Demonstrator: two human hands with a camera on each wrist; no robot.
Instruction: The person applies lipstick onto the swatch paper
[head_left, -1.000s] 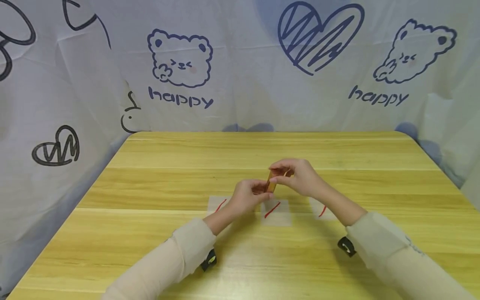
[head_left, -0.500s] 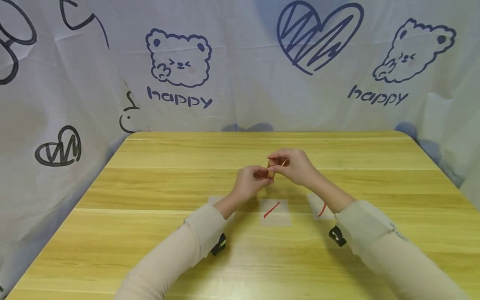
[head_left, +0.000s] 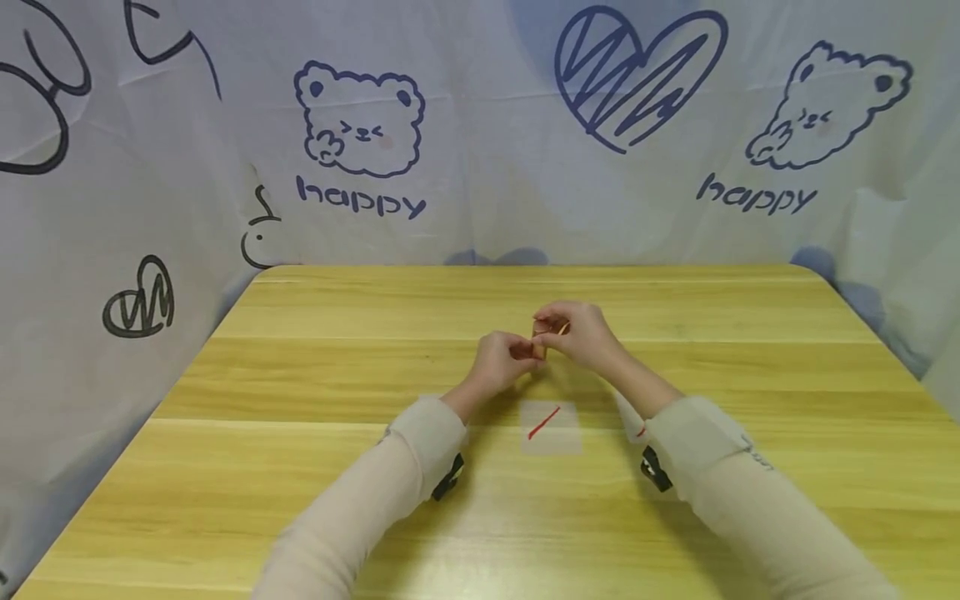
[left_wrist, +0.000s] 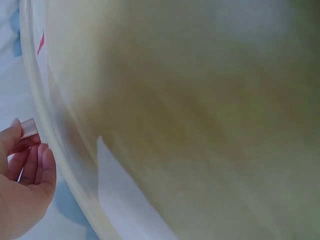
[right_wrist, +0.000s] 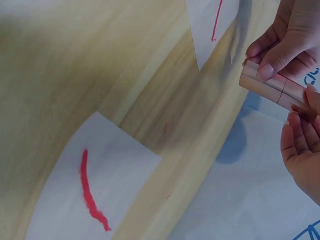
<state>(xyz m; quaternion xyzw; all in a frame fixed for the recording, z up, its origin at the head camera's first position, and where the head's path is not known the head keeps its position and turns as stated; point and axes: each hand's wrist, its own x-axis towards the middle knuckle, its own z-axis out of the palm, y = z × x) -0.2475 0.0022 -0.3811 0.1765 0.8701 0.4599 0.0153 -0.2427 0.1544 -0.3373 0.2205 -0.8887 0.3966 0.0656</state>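
Observation:
A rose-gold lipstick tube [head_left: 540,352] is held upright between both hands near the middle of the table. My left hand [head_left: 497,364] pinches its lower end between thumb and fingers. My right hand [head_left: 582,333] grips the upper end, thumb toward me. In the right wrist view the tube [right_wrist: 266,86] shows a thin seam across its middle, with the left hand [right_wrist: 295,42] above and the right hand [right_wrist: 306,157] below. The left wrist view catches the left hand [left_wrist: 27,190] with the shiny tube [left_wrist: 30,128] at its fingertips.
White paper with a red slash [head_left: 551,427] lies on the wooden table [head_left: 300,467] below the hands. Another paper with a curved red stroke [right_wrist: 92,187] is partly under the right sleeve in the head view. A drawn-on white cloth [head_left: 487,150] hangs behind.
Both hands have moved away from me with the lipstick, mostly in the first half second. The left paper, partly seen earlier, is now hidden by the left arm; the right sleeve covers more paper.

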